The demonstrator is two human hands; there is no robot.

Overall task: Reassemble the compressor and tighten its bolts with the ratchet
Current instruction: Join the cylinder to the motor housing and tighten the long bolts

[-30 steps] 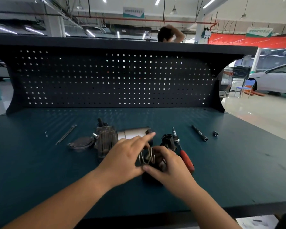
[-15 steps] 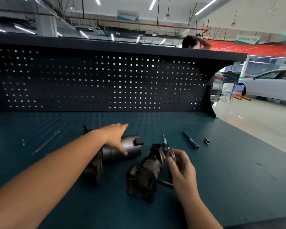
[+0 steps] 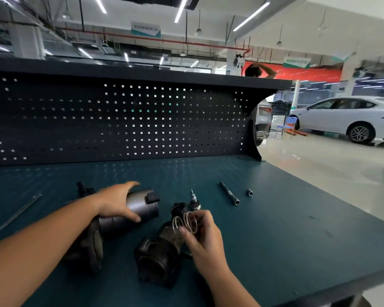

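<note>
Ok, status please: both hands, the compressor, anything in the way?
Left hand grips silver cylinder. Right hand pinches wire rings by dark compressor body. Nothing blocking; extension bar lies apart.

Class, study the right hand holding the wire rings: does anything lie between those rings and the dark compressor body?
Nothing visible does. The right hand holds the wire rings right at the upper end of the dark compressor body; the left hand grips the grey cylinder off to the side.

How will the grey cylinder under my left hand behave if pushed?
The cylinder lies on its side on the flat bench, so it would probably roll. It looks like thick metal: likely heavy, stiff. Its black tab might check that.
</note>
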